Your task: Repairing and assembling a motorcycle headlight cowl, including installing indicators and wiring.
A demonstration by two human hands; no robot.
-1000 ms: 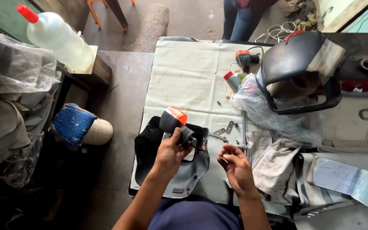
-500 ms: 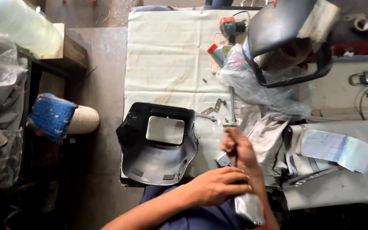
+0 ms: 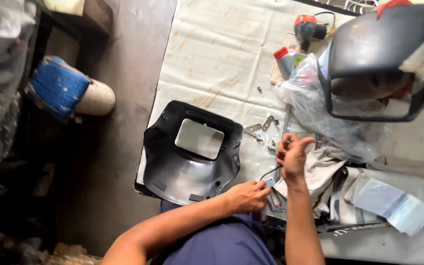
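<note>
Head view: the black mask shell (image 3: 190, 152) lies on the cream cloth (image 3: 212, 49). To its right, the left hand (image 3: 247, 195) pinches a small grey part (image 3: 270, 182); the right hand (image 3: 293, 156), fingers curled shut near metal brackets (image 3: 263, 123), grips something I cannot make out. A plastic bag (image 3: 315, 108) crowds behind. Since half a second ago, the left hand has shifted closer to the shell.

Left grip (image 3: 247, 195) pinches low across the body; right grip (image 3: 293, 156) curls, raised

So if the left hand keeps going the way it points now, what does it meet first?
Probably the grey cloth: the left hand points right, pinching a small part, with the right hand's wrist close by. Depth is unclear.
</note>
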